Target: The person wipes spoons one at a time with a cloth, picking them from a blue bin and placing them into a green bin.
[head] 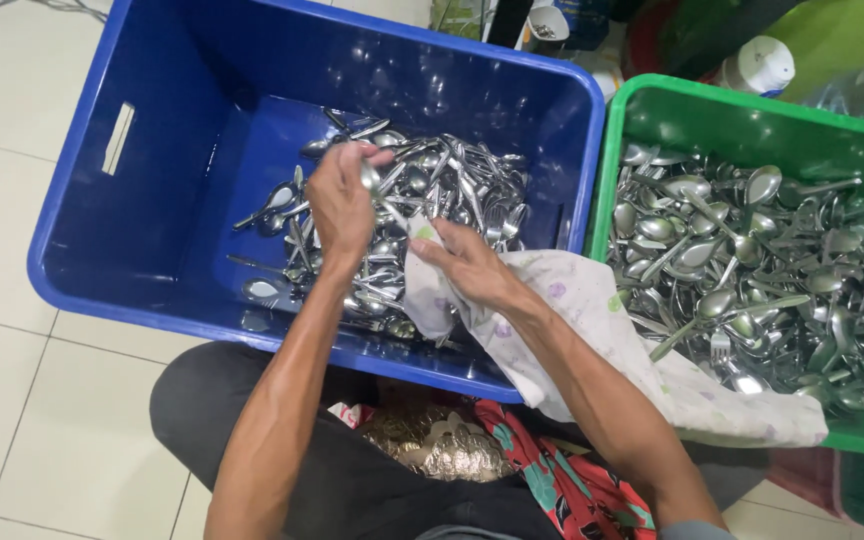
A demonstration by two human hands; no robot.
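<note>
- Two bare hands work over a large blue plastic crate that stands on a pale tiled floor.
- Left hand is closed around a steel spoon, whose bowl shows just past the fingers; the hand hangs above the heap of steel spoons and forks lying in the right half of the blue crate.
- Right hand grips a white cloth with small coloured flower prints, fingers pinched on its bunched end just beside the held spoon; whether cloth and spoon touch cannot be told.
- That cloth trails from the hand over the blue crate's near rim and across the near left corner of a green plastic crate, which stands touching the blue one on its right.
- Many more steel spoons and a few forks fill the green crate, heaped thicker than the pile in the blue one.
- Left part of the blue crate's floor is bare, with a slot handle in its left wall.
- Below the arms lie the person's dark-clad lap and a red patterned fabric.
- Behind the green crate stands a white-capped bottle.
</note>
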